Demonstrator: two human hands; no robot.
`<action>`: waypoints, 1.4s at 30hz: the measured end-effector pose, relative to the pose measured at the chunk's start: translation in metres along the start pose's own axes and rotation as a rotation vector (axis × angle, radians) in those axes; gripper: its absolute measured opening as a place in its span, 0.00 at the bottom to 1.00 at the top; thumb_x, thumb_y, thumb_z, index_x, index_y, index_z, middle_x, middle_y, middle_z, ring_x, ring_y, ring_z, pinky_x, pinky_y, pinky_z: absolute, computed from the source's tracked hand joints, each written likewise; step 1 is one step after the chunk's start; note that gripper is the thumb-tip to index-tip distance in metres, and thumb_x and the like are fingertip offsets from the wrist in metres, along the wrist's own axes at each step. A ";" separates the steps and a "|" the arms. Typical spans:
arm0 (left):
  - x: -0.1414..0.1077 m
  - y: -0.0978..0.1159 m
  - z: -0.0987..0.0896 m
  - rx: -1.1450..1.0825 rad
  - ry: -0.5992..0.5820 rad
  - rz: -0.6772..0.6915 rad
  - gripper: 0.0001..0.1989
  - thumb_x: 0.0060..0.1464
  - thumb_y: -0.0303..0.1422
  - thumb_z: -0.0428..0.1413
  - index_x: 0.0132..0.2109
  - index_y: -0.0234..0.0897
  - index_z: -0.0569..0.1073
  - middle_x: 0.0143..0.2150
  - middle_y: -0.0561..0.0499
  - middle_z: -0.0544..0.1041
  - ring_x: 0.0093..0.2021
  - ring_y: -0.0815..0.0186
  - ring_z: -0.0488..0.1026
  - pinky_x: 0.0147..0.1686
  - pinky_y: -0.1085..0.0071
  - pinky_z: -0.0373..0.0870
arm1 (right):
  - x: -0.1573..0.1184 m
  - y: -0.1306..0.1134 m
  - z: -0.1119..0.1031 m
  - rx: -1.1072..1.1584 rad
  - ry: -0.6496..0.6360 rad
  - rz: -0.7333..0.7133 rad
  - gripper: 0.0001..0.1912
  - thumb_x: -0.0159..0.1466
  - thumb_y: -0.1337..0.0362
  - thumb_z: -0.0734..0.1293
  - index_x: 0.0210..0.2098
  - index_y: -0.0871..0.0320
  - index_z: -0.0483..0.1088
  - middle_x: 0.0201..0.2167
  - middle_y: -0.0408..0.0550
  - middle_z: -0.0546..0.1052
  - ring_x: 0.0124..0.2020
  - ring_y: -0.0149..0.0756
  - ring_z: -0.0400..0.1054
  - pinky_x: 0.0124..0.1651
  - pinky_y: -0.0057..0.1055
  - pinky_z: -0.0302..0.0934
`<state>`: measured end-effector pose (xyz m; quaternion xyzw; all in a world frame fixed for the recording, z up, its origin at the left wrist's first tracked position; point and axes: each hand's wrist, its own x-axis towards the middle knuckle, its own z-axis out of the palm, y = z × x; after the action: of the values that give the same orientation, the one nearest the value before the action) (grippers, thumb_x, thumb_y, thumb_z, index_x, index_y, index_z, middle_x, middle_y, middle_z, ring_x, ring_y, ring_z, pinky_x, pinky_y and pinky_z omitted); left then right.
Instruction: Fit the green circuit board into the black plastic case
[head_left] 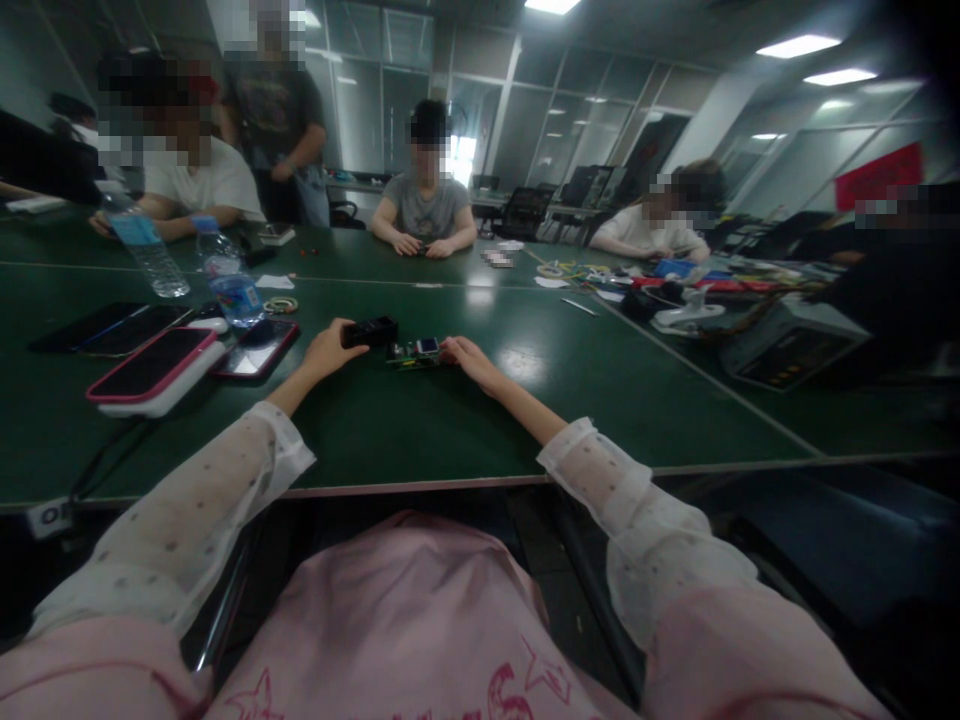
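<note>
My left hand point(335, 347) grips the left end of a small black case point(373, 331) over the green table. Just right of and slightly nearer than the case is a green circuit board point(414, 356) with a small screen on it. The fingers of my right hand point(466, 359) are pinched together at the board's right end. Whatever lies between those fingertips is too small to make out beyond the board's edge.
Left on the green table point(360, 430) are a phone in a red case point(154, 362), another phone point(259, 348) and two water bottles point(229, 275). To the right stand a metal box point(799, 340), a white stand point(694, 310) and cables. Several people sit across.
</note>
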<state>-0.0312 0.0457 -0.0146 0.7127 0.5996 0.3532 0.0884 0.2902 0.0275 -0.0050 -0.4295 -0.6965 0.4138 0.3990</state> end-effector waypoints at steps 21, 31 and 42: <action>-0.003 0.039 -0.001 -0.579 0.053 0.105 0.31 0.48 0.41 0.63 0.56 0.37 0.64 0.51 0.43 0.73 0.51 0.56 0.72 0.50 0.57 0.69 | 0.002 0.003 0.000 0.033 0.006 0.016 0.19 0.67 0.50 0.57 0.42 0.60 0.68 0.35 0.49 0.75 0.38 0.35 0.70 0.46 0.35 0.62; -0.013 0.053 0.000 -0.599 -0.131 0.189 0.31 0.46 0.39 0.64 0.56 0.38 0.65 0.52 0.43 0.73 0.51 0.54 0.72 0.52 0.53 0.68 | 0.000 -0.002 0.000 0.023 0.021 0.024 0.19 0.66 0.49 0.58 0.43 0.59 0.66 0.35 0.48 0.75 0.38 0.35 0.69 0.46 0.35 0.62; -0.018 0.059 0.001 -0.555 -0.202 0.210 0.32 0.46 0.39 0.65 0.57 0.38 0.65 0.54 0.42 0.73 0.52 0.54 0.72 0.52 0.54 0.68 | 0.005 0.007 0.000 0.042 0.024 0.006 0.21 0.65 0.47 0.58 0.43 0.59 0.66 0.35 0.48 0.76 0.39 0.36 0.70 0.45 0.35 0.63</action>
<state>0.0161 0.0136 0.0101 0.7509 0.3917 0.4380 0.3016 0.2907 0.0341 -0.0108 -0.4283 -0.6815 0.4242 0.4149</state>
